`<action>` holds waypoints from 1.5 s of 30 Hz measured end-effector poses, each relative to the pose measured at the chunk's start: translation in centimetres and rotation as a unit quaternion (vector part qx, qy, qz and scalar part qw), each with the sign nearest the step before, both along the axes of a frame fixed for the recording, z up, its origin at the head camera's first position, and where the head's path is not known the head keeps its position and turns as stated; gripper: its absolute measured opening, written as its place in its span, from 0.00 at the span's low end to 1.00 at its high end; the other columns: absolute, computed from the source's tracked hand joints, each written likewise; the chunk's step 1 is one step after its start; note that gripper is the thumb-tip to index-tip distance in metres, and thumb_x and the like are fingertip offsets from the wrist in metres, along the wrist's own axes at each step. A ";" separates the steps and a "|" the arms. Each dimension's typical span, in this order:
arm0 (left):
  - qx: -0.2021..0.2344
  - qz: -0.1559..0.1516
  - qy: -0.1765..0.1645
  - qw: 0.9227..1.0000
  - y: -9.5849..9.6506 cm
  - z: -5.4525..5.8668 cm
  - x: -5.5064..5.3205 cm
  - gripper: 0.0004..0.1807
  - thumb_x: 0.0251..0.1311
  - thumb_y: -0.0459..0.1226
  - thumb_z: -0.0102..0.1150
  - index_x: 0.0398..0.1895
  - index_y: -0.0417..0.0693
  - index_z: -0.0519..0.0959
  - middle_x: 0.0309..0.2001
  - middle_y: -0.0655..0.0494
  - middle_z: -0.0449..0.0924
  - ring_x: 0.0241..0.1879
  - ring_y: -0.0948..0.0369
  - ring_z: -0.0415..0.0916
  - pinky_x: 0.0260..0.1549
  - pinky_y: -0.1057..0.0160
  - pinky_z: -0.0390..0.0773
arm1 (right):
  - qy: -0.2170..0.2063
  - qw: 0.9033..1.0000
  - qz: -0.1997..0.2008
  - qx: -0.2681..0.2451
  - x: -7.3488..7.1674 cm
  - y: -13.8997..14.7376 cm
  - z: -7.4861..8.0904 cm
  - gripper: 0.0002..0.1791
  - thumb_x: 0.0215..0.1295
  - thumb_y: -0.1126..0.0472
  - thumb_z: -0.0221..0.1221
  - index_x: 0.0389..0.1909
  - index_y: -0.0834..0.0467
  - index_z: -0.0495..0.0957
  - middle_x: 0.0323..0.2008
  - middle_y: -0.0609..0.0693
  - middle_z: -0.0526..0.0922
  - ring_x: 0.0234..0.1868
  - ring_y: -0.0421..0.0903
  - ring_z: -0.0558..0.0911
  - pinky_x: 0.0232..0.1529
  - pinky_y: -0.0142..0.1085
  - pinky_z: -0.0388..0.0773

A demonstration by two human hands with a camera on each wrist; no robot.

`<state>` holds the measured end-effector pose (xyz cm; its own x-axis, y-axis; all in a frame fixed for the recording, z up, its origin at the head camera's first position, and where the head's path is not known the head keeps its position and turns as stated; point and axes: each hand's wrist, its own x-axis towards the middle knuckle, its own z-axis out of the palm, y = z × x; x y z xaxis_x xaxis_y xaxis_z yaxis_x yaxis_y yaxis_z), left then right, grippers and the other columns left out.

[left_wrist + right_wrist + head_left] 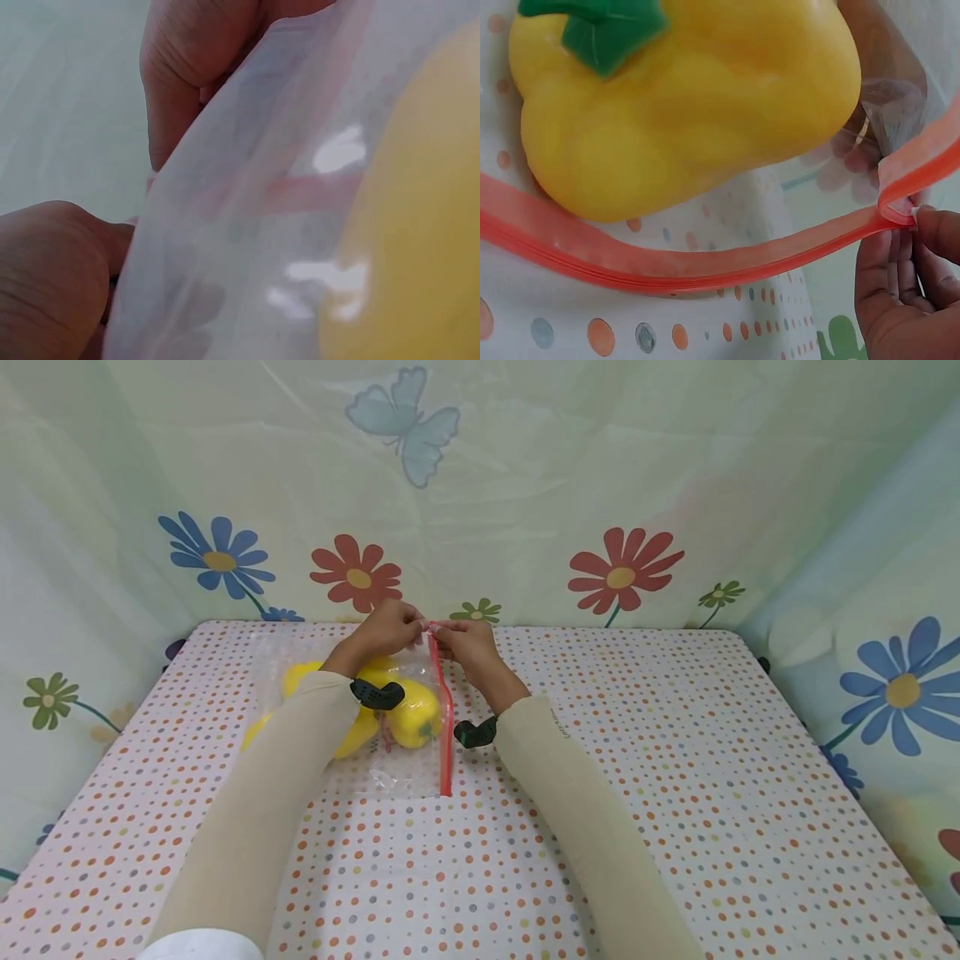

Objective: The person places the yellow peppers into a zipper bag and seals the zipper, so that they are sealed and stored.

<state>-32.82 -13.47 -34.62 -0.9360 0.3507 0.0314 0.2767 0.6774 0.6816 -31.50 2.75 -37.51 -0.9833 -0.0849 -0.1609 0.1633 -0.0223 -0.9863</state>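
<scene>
A clear zip bag [375, 781] lies on the table, its red zip strip [447, 752] running along the right side. Inside are several yellow bell peppers [414, 714]; one shows a green stem [615, 30] in the right wrist view. At the strip's far end my left hand [390, 625] pinches the bag's corner. Right beside it, my right hand [471, 650] pinches the same end of the strip between thumb and fingers. The strip folds over at the fingertips in the right wrist view. Clear film [225, 262] covers much of the left wrist view.
White cloth with coloured dots covers the table [675, 827]. Its far edge meets a hanging curtain [510, 468] printed with flowers and a butterfly, close behind both hands. More curtain hangs at the left and right sides.
</scene>
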 end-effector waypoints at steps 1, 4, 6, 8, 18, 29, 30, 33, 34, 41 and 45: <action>-0.001 0.000 0.000 1.000 0.0 0.0 0.0 0.14 0.71 0.37 0.49 0.40 0.35 0.81 0.29 0.46 0.79 0.30 0.53 0.73 0.31 0.61 0.70 | 0.002 1.000 0.000 0.001 0.0 0.0 0.0 0.16 0.69 0.61 0.59 0.51 0.67 0.80 0.43 0.57 0.82 0.38 0.46 0.82 0.41 0.34 0.80; -0.002 0.002 0.005 1.000 0.1 -0.1 -0.1 0.14 0.71 0.36 0.50 0.38 0.35 0.82 0.28 0.46 0.79 0.29 0.53 0.72 0.31 0.61 0.70 | 0.007 1.000 0.003 0.004 0.0 0.1 -0.1 0.16 0.69 0.62 0.59 0.51 0.68 0.80 0.41 0.57 0.82 0.34 0.44 0.82 0.39 0.34 0.81; -0.002 0.003 0.010 1.000 0.1 -0.2 -0.1 0.13 0.71 0.36 0.50 0.38 0.35 0.82 0.28 0.46 0.79 0.29 0.53 0.72 0.31 0.61 0.71 | 0.010 1.000 0.004 0.003 0.1 0.1 -0.1 0.15 0.69 0.63 0.58 0.50 0.69 0.79 0.40 0.58 0.82 0.31 0.43 0.81 0.38 0.34 0.81; -0.003 0.004 0.014 1.000 0.2 -0.4 -0.2 0.13 0.71 0.35 0.50 0.38 0.35 0.82 0.28 0.46 0.79 0.29 0.53 0.72 0.31 0.61 0.72 | 0.012 1.000 0.003 0.005 0.2 0.1 -0.2 0.15 0.69 0.64 0.58 0.50 0.70 0.79 0.39 0.58 0.82 0.29 0.42 0.81 0.37 0.34 0.81; -0.018 0.032 0.030 0.999 0.3 -0.7 -0.4 0.14 0.70 0.36 0.51 0.46 0.35 0.83 0.27 0.47 0.78 0.29 0.53 0.71 0.32 0.60 0.71 | -0.017 0.998 0.039 0.048 0.9 0.4 -0.3 0.14 0.68 0.66 0.58 0.48 0.72 0.78 0.37 0.57 0.80 0.28 0.43 0.80 0.47 0.42 0.79; -0.014 0.070 0.014 0.997 0.1 0.6 -0.7 0.15 0.71 0.37 0.50 0.45 0.35 0.83 0.34 0.44 0.78 0.32 0.51 0.72 0.33 0.59 0.73 | -0.033 0.984 0.109 0.136 2.2 1.3 -0.4 0.11 0.70 0.66 0.56 0.46 0.71 0.78 0.38 0.57 0.80 0.33 0.45 0.80 0.48 0.44 0.78; -0.014 0.070 0.014 0.997 0.1 0.6 -0.7 0.15 0.71 0.37 0.50 0.45 0.35 0.83 0.34 0.45 0.78 0.32 0.51 0.71 0.33 0.59 0.73 | -0.034 0.984 0.110 0.139 2.2 1.3 -0.4 0.11 0.69 0.66 0.56 0.46 0.70 0.78 0.38 0.57 0.80 0.32 0.44 0.80 0.48 0.43 0.78; -0.012 0.070 0.018 0.997 0.2 0.7 -0.7 0.15 0.71 0.37 0.51 0.43 0.35 0.84 0.34 0.45 0.77 0.32 0.52 0.71 0.32 0.60 0.72 | -0.036 0.982 0.112 0.145 2.4 1.6 -0.6 0.12 0.69 0.65 0.57 0.46 0.70 0.78 0.38 0.56 0.80 0.32 0.44 0.80 0.46 0.42 0.79; -0.010 0.069 0.021 0.997 0.3 0.6 -0.7 0.15 0.71 0.37 0.51 0.43 0.35 0.84 0.33 0.45 0.76 0.31 0.52 0.70 0.31 0.60 0.72 | -0.035 0.982 0.114 0.143 2.5 1.7 -0.7 0.12 0.69 0.65 0.57 0.46 0.70 0.79 0.38 0.56 0.80 0.33 0.44 0.80 0.46 0.41 0.79; -0.008 0.074 0.013 0.997 0.6 0.4 -0.5 0.15 0.71 0.37 0.51 0.46 0.36 0.84 0.30 0.46 0.77 0.30 0.53 0.70 0.29 0.62 0.72 | -0.032 0.978 0.133 0.161 3.5 2.2 -1.0 0.13 0.69 0.64 0.58 0.47 0.69 0.79 0.38 0.55 0.81 0.35 0.47 0.81 0.47 0.43 0.78; -0.008 0.074 0.006 0.997 0.7 0.3 -0.6 0.14 0.71 0.37 0.52 0.45 0.36 0.84 0.30 0.46 0.78 0.30 0.53 0.70 0.28 0.62 0.71 | -0.026 0.975 0.141 0.170 4.1 2.4 -1.1 0.12 0.69 0.63 0.58 0.47 0.69 0.79 0.37 0.55 0.81 0.34 0.46 0.81 0.46 0.42 0.78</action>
